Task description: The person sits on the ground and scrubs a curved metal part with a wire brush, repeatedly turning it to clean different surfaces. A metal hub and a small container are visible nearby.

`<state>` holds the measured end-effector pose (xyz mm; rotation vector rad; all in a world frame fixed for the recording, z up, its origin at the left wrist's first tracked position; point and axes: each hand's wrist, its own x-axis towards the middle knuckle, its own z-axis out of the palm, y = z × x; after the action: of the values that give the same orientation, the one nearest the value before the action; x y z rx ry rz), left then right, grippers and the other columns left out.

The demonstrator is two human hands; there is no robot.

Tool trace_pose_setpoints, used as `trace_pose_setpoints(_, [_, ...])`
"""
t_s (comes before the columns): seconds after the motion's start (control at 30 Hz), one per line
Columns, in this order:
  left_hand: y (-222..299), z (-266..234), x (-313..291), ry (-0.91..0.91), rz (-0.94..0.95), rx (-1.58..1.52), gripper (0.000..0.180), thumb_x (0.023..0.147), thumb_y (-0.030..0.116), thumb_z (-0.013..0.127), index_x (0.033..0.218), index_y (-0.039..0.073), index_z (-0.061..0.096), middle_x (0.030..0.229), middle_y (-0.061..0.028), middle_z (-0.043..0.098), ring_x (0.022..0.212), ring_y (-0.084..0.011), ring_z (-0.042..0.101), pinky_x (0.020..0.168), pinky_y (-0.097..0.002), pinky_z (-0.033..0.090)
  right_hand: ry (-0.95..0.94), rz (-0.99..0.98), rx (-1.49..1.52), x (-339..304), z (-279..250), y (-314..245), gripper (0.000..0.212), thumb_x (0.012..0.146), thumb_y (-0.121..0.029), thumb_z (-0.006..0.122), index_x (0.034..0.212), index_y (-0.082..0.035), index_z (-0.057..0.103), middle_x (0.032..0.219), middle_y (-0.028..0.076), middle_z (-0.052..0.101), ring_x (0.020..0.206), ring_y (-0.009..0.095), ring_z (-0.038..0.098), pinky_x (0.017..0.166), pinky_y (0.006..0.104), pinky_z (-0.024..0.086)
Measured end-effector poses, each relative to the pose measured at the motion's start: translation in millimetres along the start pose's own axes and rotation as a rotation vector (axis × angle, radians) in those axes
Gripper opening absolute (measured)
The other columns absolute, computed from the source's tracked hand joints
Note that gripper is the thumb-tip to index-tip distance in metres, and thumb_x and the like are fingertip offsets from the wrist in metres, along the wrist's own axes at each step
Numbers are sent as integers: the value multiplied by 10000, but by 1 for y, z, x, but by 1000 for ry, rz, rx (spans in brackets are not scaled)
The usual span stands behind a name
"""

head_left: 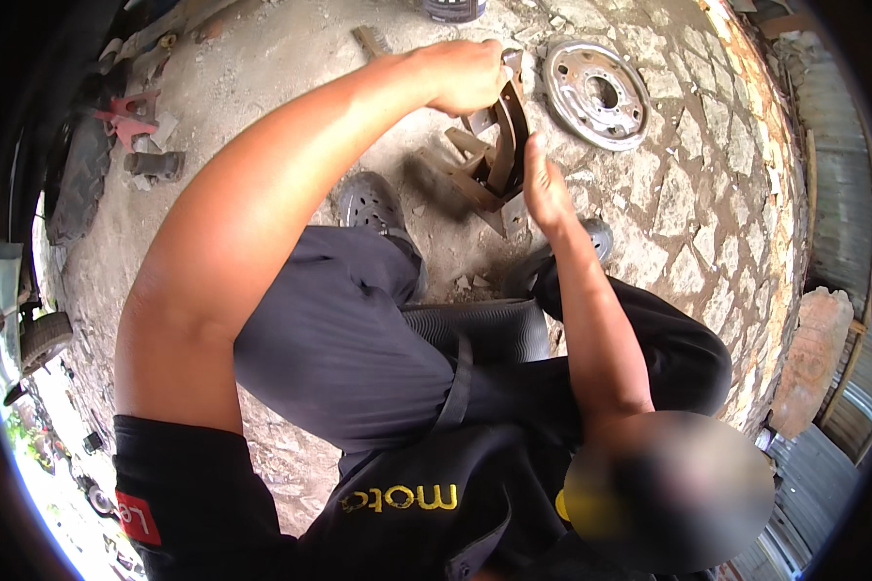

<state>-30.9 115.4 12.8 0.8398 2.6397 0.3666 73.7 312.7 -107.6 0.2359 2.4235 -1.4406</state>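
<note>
My left hand (468, 77) is closed at the upper end of a curved brown metal piece that looks like a brake shoe (510, 136). Against the side of that piece lies my right hand (548, 189), thumb pointing up along it; its other fingers are partly hidden. Just below and left, more angled brown metal parts (465, 174) rest on the ground, touching or overlapping the held piece. A round silver wheel rim (562, 97) lies flat to the right of my hands. Beyond my left forearm is a small brush (370, 41).
A dark container (454, 10) stands at the far edge. Off to the left are a red metal stand (129, 118) and a dark cylindrical part (155, 165). My clog (371, 201) is close to the parts. Corrugated sheets (833, 155) border the stone-paved ground (688, 194) at right.
</note>
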Motion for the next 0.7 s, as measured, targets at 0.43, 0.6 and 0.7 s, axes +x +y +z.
trace_pose_setpoints(0.43, [18, 30, -1, -45, -153, -450, 465, 1082, 370, 399, 1203, -77, 436, 817, -205, 678, 650, -276, 721, 640, -411, 581, 104, 43, 115, -12, 0, 8, 763, 1057, -625, 235, 1261, -38, 676, 983, 59, 696, 824, 132, 609, 782, 279, 487])
trace_pose_setpoints(0.6, [29, 27, 11, -77, -73, -427, 462, 1080, 375, 409, 1220, -65, 429, 849, -222, 680, 651, -273, 723, 634, -410, 582, 13, 132, 6, -5, -7, 45, 831, 1012, -714, 219, 1278, -65, 666, 1058, 74, 700, 1006, 171, 604, 930, 312, 456])
trace_pose_setpoints(0.7, [28, 23, 12, -90, -86, -391, 471, 1080, 382, 404, 1248, -57, 424, 868, -219, 681, 658, -269, 726, 641, -410, 585, -52, 105, 76, -7, -13, 40, 844, 1011, -718, 196, 1379, -69, 591, 1200, 84, 666, 1100, 172, 575, 1012, 320, 419])
